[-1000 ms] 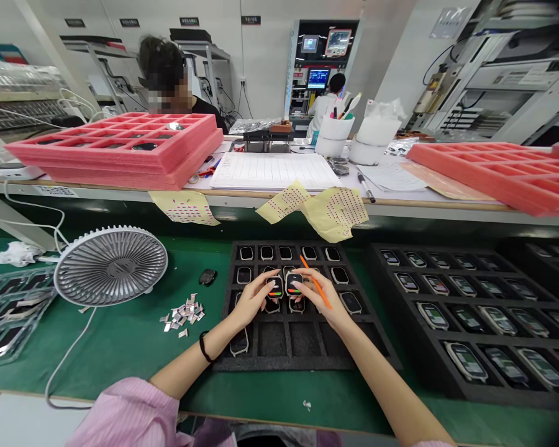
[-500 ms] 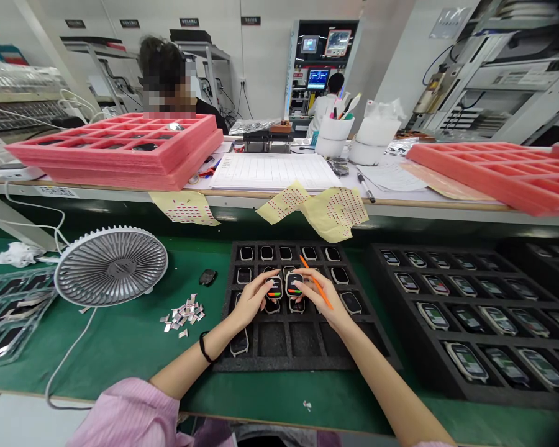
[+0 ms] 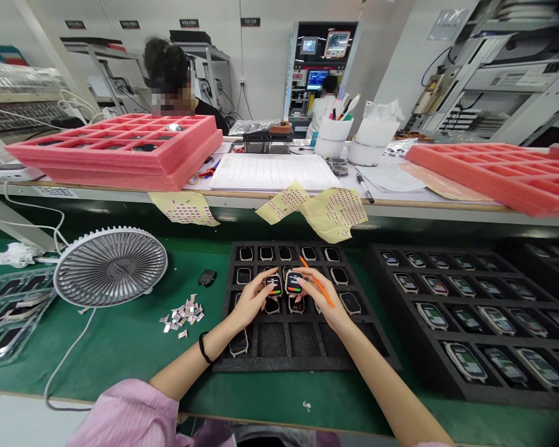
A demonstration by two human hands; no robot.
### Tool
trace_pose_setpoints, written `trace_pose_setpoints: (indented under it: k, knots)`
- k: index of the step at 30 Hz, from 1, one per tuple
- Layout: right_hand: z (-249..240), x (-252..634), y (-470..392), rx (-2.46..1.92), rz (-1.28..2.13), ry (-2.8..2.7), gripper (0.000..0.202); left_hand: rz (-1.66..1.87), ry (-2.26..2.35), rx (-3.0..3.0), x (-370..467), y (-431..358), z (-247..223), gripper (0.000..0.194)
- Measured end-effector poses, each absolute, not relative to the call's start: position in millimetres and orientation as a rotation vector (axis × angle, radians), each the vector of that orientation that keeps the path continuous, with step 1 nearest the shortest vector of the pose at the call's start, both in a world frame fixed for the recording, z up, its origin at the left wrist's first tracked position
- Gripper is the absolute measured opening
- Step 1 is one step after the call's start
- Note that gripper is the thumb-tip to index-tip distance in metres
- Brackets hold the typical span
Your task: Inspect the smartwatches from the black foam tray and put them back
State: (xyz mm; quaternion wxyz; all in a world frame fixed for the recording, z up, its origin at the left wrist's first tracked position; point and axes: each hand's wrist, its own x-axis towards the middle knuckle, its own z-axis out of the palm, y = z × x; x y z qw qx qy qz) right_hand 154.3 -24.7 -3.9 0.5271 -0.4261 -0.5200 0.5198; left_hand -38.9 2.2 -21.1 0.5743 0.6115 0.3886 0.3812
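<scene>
My left hand (image 3: 254, 297) is closed on a smartwatch (image 3: 273, 285) whose lit screen shows white text and a coloured bar. Beside it, my right hand (image 3: 323, 297) grips a second smartwatch (image 3: 294, 284) with a similar lit screen. An orange stick (image 3: 317, 282), thin and pen-like, lies slanted across the right hand's fingers. Both watches are held over a black foam tray (image 3: 307, 362), where several dark-screened watches sit in compartments. Some compartments in the tray's front row hold nothing. The hands hide part of the middle rows.
At right stands another black foam tray (image 3: 447, 385) of watches. A grey fan (image 3: 112, 267), small metallic pieces (image 3: 184, 313) and a dark watch body (image 3: 207, 277) are at left. Pink foam trays (image 3: 116, 171) rest on the shelf, and yellow dotted sheets (image 3: 333, 214) hang from its edge.
My right thumb has shifted on its watch, and more of that screen shows. Both hands otherwise stay in nearly the same place. A person in the background has turned their head.
</scene>
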Motion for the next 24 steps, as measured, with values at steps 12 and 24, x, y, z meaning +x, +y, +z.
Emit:
trace_pose_setpoints:
  k: [12, 24]
  knots:
    - [-7.5, 152.6, -22.4, -0.968, 1.227, -1.243, 0.038, 0.946, 0.853, 1.460, -37.0, 1.5, -22.4, 0.059]
    - [-8.0, 153.7, -23.2, -0.966, 1.240, -1.302, 0.042, 0.918, 0.887, 1.403, -39.3, 2.4, -20.7, 0.059]
